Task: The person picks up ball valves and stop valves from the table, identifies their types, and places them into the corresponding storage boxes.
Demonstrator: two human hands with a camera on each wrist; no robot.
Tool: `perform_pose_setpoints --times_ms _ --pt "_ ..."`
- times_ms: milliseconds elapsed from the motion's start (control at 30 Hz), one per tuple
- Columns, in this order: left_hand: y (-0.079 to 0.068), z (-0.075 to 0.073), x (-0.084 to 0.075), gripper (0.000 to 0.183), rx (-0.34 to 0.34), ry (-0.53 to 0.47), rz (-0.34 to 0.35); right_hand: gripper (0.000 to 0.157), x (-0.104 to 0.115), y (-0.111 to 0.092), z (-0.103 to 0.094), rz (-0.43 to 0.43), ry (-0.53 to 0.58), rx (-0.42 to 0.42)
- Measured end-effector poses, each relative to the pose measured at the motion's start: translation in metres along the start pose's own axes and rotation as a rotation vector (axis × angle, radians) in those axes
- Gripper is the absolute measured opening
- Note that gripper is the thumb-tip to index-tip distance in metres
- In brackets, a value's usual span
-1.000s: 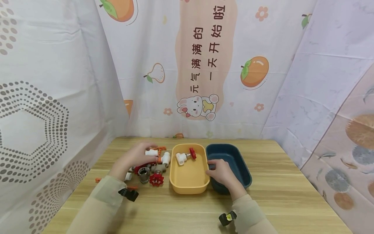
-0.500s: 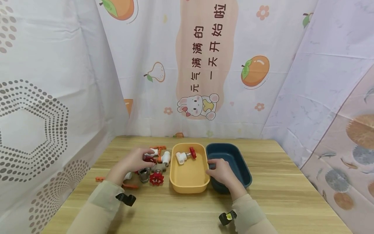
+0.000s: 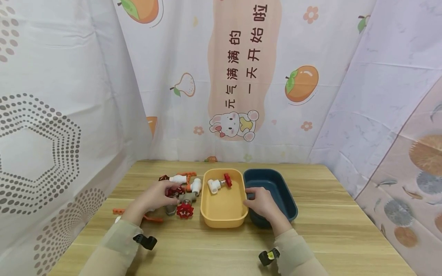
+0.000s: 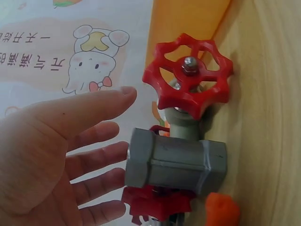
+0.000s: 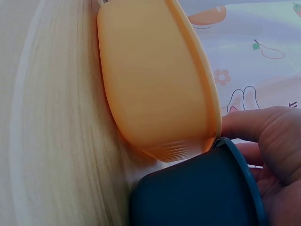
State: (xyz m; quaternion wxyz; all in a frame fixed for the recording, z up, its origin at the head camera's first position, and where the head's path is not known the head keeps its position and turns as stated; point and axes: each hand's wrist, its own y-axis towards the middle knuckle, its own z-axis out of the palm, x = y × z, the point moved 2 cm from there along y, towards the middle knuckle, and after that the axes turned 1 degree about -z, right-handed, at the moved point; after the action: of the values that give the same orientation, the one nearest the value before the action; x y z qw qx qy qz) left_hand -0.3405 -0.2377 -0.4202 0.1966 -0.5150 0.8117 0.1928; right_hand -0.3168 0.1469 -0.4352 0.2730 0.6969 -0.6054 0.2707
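My left hand (image 3: 157, 197) is over a heap of pipe fittings left of the yellow bin. In the left wrist view its fingers are apart, nothing between them, beside a grey valve (image 4: 174, 162) with a red handwheel (image 4: 190, 73). Another dark red handwheel (image 4: 157, 202) sits behind that valve's body. My right hand (image 3: 263, 202) rests where the yellow bin (image 3: 224, 223) and the dark blue bin (image 3: 293, 205) meet, its thumb at the yellow rim. Its other fingers are partly hidden behind the blue rim in the right wrist view. A white valve with a red handwheel (image 3: 215, 186) lies in the yellow bin.
White fittings (image 3: 196, 186) and orange pieces (image 3: 188, 174) lie at the heap's far side. Another orange piece (image 3: 119, 211) is at its left, near the left forearm. A printed curtain (image 3: 179, 126) hangs behind the wooden table (image 3: 207, 249).
My left hand has moved back toward me and slightly left, from the white fittings to the grey valve, uncovering dark red handwheels. The right hand and both bins have stayed put.
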Motion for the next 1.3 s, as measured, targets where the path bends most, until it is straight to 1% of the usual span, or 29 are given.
perform_pose_setpoints --times_ms 133,267,433,700,867,933,1100,1300 --pt "-0.003 0.002 0.005 0.052 0.019 -0.007 -0.02 0.044 0.0 0.0 -0.001 -0.008 -0.004 -0.003" --pt "-0.005 0.002 0.007 0.054 0.029 -0.008 -0.023 0.044 0.001 0.0 -0.001 -0.01 -0.008 -0.005" --pt "-0.01 0.005 0.011 0.056 0.044 -0.001 -0.007 0.044 0.0 0.0 0.0 -0.007 -0.012 -0.004" --pt "-0.015 0.008 0.017 0.048 0.019 -0.015 0.01 0.044 0.001 -0.001 0.0 -0.016 -0.01 -0.008" --pt "-0.016 0.01 0.017 0.046 0.02 -0.032 -0.008 0.044 0.0 -0.001 0.001 -0.015 -0.009 -0.007" --pt "-0.017 0.011 0.017 0.046 0.011 -0.033 -0.003 0.044 0.001 -0.001 0.001 -0.013 -0.009 -0.007" --pt "-0.019 0.012 0.016 0.046 -0.02 -0.007 0.028 0.045 -0.001 -0.001 0.001 0.008 -0.017 -0.006" --pt "-0.02 0.012 0.016 0.049 -0.022 0.004 0.022 0.045 0.0 -0.001 0.001 0.012 -0.009 -0.005"
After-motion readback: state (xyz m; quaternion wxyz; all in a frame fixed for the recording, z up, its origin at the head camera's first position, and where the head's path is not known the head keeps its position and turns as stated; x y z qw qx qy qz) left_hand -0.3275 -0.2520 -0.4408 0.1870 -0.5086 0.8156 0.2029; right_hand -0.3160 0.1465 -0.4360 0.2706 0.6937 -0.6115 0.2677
